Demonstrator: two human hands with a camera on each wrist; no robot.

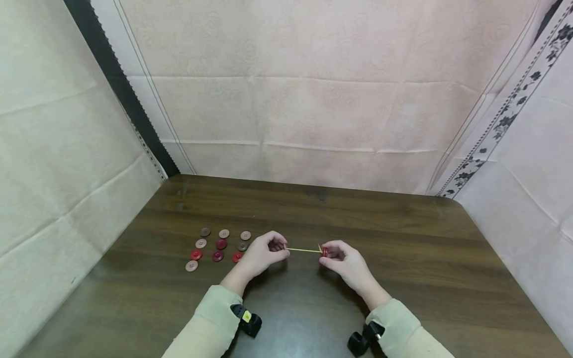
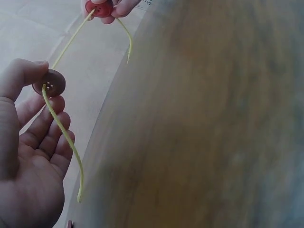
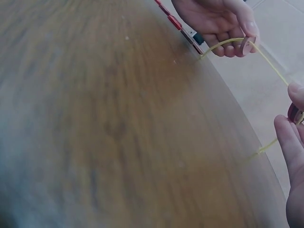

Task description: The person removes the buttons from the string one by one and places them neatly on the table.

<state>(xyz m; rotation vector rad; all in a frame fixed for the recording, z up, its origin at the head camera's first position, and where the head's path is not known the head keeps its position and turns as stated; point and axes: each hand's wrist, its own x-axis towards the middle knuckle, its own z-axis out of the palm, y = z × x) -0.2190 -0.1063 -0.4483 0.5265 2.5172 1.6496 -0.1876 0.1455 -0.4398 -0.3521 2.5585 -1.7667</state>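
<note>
A yellow string (image 1: 304,250) runs taut between the two hands. My left hand (image 1: 261,254) pinches a brownish-pink button (image 2: 55,83) between thumb and fingers. The string passes through this button, and its loose end hangs down past the palm in the left wrist view. Between thumb and fingers my right hand (image 1: 348,263) grips a red button (image 2: 102,8), with a darker one seeming to lie against it in the right wrist view. The string goes through there too, and a short tail sticks out beyond.
Left of the left hand, several buttons lie in rough columns on the brown wooden table (image 1: 403,238): a pink button (image 1: 191,266), a red button (image 1: 196,254), a dark red button (image 1: 221,244) and a grey-brown button (image 1: 205,232) among them. Pale cloth (image 1: 313,114) hangs around the table.
</note>
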